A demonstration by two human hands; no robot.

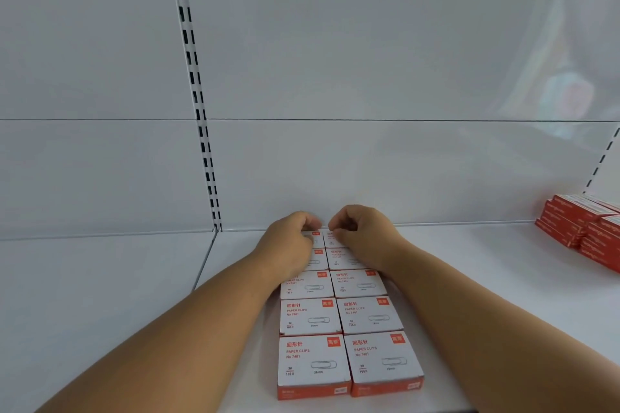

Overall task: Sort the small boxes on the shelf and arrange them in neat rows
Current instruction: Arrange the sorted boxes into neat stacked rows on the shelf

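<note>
Now hands [323,238] curled on rearmost paper-clip boxes [340,315], columns running front-to-back.

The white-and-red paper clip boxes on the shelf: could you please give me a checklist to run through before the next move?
1. Two columns of white-and-red paper clip boxes aligned: ok.
2. Front pair flush at the white shelf edge: ok.
3. Back pair square against the rear wall: cannot tell, hands cover it.
4. Left hand on back-left box: ok.
5. Right hand on back-right box: ok.
6. Stacked red boxes at far right sorted: not ok.
</note>
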